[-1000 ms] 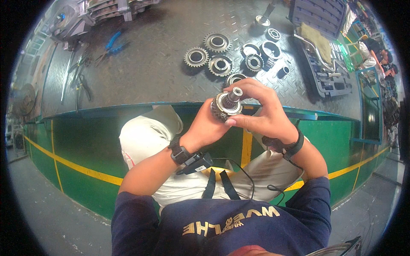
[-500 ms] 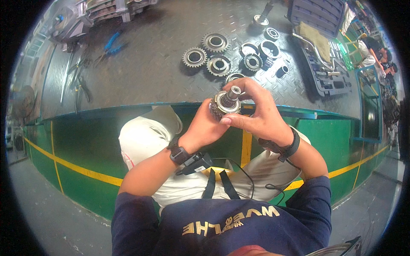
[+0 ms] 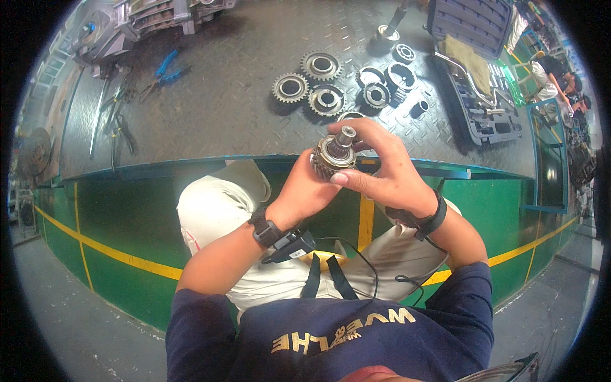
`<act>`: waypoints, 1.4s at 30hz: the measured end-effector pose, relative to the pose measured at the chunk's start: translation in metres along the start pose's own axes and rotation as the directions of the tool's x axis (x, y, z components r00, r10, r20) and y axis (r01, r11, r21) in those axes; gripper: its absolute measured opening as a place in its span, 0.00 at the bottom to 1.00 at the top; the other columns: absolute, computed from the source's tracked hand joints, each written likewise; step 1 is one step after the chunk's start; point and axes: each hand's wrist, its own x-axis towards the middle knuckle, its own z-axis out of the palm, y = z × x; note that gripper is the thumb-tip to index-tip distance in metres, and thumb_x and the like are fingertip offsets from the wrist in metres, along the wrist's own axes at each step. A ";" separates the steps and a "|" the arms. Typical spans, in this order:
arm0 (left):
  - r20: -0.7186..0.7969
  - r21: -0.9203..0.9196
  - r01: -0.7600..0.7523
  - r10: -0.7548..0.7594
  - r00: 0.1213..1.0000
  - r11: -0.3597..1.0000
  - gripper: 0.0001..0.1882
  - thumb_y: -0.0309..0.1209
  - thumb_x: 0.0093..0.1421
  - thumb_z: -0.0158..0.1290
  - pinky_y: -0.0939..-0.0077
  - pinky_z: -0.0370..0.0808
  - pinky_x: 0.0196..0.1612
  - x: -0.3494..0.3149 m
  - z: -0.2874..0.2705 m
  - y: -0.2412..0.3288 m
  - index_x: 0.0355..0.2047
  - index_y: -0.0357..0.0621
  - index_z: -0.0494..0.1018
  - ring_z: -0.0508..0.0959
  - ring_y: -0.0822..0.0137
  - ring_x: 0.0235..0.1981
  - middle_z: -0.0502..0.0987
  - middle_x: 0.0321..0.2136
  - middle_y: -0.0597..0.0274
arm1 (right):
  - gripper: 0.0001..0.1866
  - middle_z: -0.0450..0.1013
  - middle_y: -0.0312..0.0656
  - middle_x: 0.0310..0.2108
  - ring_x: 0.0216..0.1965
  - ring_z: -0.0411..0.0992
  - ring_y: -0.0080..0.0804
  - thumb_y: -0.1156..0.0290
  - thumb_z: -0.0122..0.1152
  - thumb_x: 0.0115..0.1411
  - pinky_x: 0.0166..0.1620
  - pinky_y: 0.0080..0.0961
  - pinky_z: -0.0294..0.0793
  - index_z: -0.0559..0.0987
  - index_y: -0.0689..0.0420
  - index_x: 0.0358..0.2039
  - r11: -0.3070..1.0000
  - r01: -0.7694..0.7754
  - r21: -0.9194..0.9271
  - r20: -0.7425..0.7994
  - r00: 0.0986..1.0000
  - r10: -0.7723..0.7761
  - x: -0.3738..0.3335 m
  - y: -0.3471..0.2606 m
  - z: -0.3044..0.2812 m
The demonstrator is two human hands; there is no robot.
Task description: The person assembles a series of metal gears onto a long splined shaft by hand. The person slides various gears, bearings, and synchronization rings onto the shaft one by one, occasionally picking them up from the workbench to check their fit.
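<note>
Between my two hands, just in front of the table's near edge, is a metal gear shaft, its splined end tilted up and away. My left hand wraps the toothed lower part from the left and below; its fingertips are hidden behind the gear. From the right, my right hand closes on the same shaft, thumb on the gear's near side and fingers curled round the far side. Just beyond lie several loose gears, among them a large gear, a toothed gear and a hubbed gear.
Synchronizer rings and a bearing lie right of the gears on the dark metal table. An open socket case stands at the right. Blue-handled pliers and other tools lie left, with a metal housing behind.
The gear shaft has tipped very slightly in my hands, its splined end moving a little left. Both hands keep their hold; the loose parts on the table stay in place.
</note>
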 end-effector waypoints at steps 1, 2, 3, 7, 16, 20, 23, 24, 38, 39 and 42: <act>-0.028 0.020 0.005 -0.005 1.000 1.000 0.16 0.28 0.62 0.63 0.70 0.77 0.50 0.000 0.001 0.001 0.49 0.36 0.77 0.81 0.72 0.45 0.84 0.43 0.61 | 0.31 0.79 0.47 0.49 0.51 0.79 0.39 0.60 0.80 0.53 0.55 0.36 0.77 0.79 0.62 0.53 1.000 0.004 0.016 0.019 1.000 -0.005 0.000 0.006 0.001; -0.029 0.020 0.005 -0.005 1.000 1.000 0.16 0.28 0.62 0.63 0.70 0.77 0.50 0.001 0.002 0.002 0.49 0.36 0.77 0.81 0.72 0.45 0.84 0.43 0.61 | 0.31 0.79 0.46 0.48 0.50 0.79 0.39 0.60 0.79 0.54 0.55 0.36 0.77 0.79 0.62 0.54 0.999 0.009 0.032 0.038 0.999 -0.010 -0.001 0.010 0.001; -0.046 0.011 0.016 -0.016 0.999 1.000 0.16 0.26 0.62 0.62 0.70 0.77 0.51 0.001 0.003 0.002 0.49 0.36 0.77 0.81 0.72 0.46 0.84 0.44 0.61 | 0.31 0.79 0.46 0.48 0.50 0.79 0.39 0.60 0.79 0.54 0.55 0.36 0.77 0.79 0.62 0.54 0.999 0.008 0.032 0.038 0.999 -0.009 -0.002 0.010 0.002; 0.019 0.107 0.068 -0.070 0.997 0.992 0.16 0.22 0.61 0.60 0.69 0.77 0.53 0.001 -0.005 0.000 0.50 0.36 0.76 0.80 0.70 0.48 0.83 0.46 0.60 | 0.32 0.79 0.46 0.48 0.50 0.79 0.38 0.60 0.78 0.56 0.56 0.36 0.77 0.78 0.61 0.57 0.998 -0.064 -0.023 0.042 0.997 0.065 -0.003 0.009 0.002; -0.039 0.106 0.100 -0.096 0.995 0.989 0.13 0.21 0.62 0.59 0.70 0.77 0.50 0.001 0.004 0.005 0.47 0.37 0.77 0.79 0.73 0.45 0.83 0.42 0.62 | 0.28 0.79 0.45 0.51 0.53 0.79 0.35 0.63 0.79 0.56 0.55 0.35 0.78 0.79 0.61 0.54 0.996 -0.042 0.081 -0.008 0.999 0.043 -0.005 0.012 0.005; -0.033 0.076 0.086 -0.084 0.996 0.993 0.12 0.20 0.62 0.59 0.72 0.77 0.48 -0.004 0.004 0.006 0.46 0.37 0.77 0.78 0.74 0.42 0.82 0.40 0.64 | 0.29 0.79 0.44 0.51 0.52 0.78 0.35 0.64 0.81 0.54 0.55 0.34 0.77 0.79 0.61 0.52 0.993 -0.110 0.044 0.006 0.994 0.110 -0.002 0.005 0.006; -0.062 0.085 0.082 -0.077 0.995 0.993 0.12 0.20 0.61 0.58 0.71 0.77 0.48 -0.003 0.004 0.005 0.46 0.38 0.77 0.78 0.74 0.42 0.82 0.40 0.64 | 0.29 0.79 0.44 0.50 0.52 0.78 0.36 0.63 0.80 0.55 0.56 0.34 0.77 0.79 0.61 0.53 0.991 -0.134 0.031 0.032 0.991 0.133 -0.003 0.008 0.007; -0.059 0.065 0.063 -0.059 0.996 0.996 0.12 0.20 0.61 0.58 0.71 0.77 0.48 -0.001 0.005 0.003 0.46 0.38 0.77 0.79 0.73 0.43 0.83 0.40 0.64 | 0.29 0.79 0.44 0.49 0.52 0.78 0.36 0.62 0.80 0.56 0.56 0.34 0.76 0.79 0.61 0.53 0.991 -0.087 0.104 0.028 0.996 0.085 -0.004 0.009 0.005; -0.043 0.110 0.006 -0.001 0.999 0.994 0.15 0.20 0.60 0.57 0.69 0.78 0.50 -0.001 0.002 0.002 0.48 0.36 0.77 0.82 0.68 0.46 0.84 0.42 0.59 | 0.30 0.78 0.45 0.46 0.49 0.77 0.32 0.62 0.78 0.56 0.56 0.35 0.76 0.77 0.63 0.54 0.953 -0.096 0.287 0.028 0.995 0.091 -0.002 0.013 0.010; -0.047 0.110 0.006 -0.001 0.999 0.994 0.15 0.20 0.60 0.57 0.69 0.78 0.50 0.001 0.001 -0.001 0.48 0.36 0.77 0.82 0.68 0.46 0.84 0.42 0.59 | 0.31 0.77 0.48 0.42 0.46 0.77 0.33 0.61 0.80 0.54 0.52 0.34 0.76 0.76 0.65 0.52 0.954 -0.077 0.288 0.020 0.997 0.075 -0.002 0.015 0.011; -0.006 0.115 0.026 -0.026 1.000 0.993 0.15 0.19 0.60 0.58 0.68 0.78 0.50 0.001 -0.001 -0.003 0.48 0.36 0.78 0.82 0.68 0.45 0.84 0.43 0.59 | 0.34 0.78 0.49 0.44 0.47 0.78 0.37 0.60 0.79 0.55 0.53 0.35 0.77 0.77 0.65 0.56 0.971 -0.148 0.189 0.052 0.989 0.140 -0.004 0.013 0.008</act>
